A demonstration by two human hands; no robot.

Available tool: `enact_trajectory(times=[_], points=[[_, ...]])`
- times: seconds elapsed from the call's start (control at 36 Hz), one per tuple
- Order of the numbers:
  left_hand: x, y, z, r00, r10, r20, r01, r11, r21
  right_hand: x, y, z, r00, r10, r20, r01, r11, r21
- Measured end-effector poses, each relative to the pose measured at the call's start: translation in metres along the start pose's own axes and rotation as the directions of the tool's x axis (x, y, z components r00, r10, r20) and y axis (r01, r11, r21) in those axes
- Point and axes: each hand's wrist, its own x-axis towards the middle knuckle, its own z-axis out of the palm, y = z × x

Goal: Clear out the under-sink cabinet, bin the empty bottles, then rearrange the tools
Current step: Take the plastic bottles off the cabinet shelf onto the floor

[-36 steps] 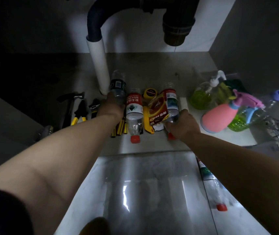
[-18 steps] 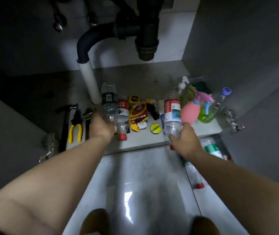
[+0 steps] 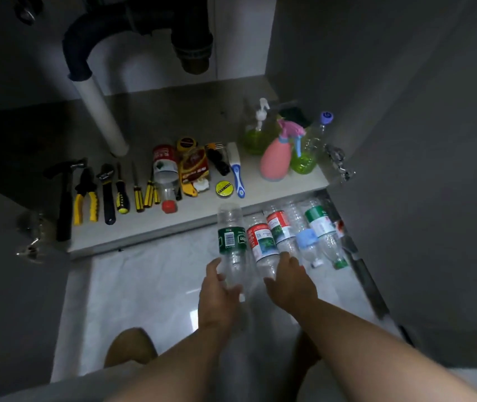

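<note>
Setting down 2 empties: left hand (image 3: 217,288) grips the green-label bottle (image 3: 230,245) on the floor tiles (image 3: 144,285); right hand (image 3: 289,282) clasps the red-label bottle (image 3: 261,245). Risk: round bottles roll.

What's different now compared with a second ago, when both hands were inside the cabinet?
Both hands have pulled out of the cabinet, each with a bottle. The left hand carried the green-label bottle and the right hand the red-label bottle down to the floor, beside the bottles already lying there. The hammer, pliers, screwdrivers and pink sprayer stayed on the shelf.
</note>
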Motion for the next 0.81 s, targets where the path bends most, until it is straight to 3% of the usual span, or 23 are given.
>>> enact_trajectory(times=[0.19,0.39,0.53,0.61,0.81], points=[[0.02,-0.026,0.017,0.996,0.063,0.065,-0.074,0.982,0.172,0.038,0.001,0.015,0.998,0.056,0.031,-0.056,0.998,-0.015],[0.041,-0.038,0.028,0.998,-0.056,0.022,0.048,0.965,0.258,0.056,0.006,0.025,0.993,0.095,-0.075,-0.094,0.995,0.015],[0.062,-0.03,0.037,0.994,-0.03,0.106,0.004,0.972,0.236,0.053,0.007,0.032,0.993,-0.045,-0.107,0.04,0.998,-0.053],[0.067,-0.029,0.044,0.995,-0.055,0.085,0.051,0.997,0.052,0.05,0.006,0.035,0.985,-0.17,-0.021,0.165,0.975,-0.148],[0.072,-0.028,0.056,0.979,-0.163,0.125,0.173,0.982,-0.077,0.053,0.004,0.037,0.979,-0.162,0.124,0.185,0.96,-0.21]])
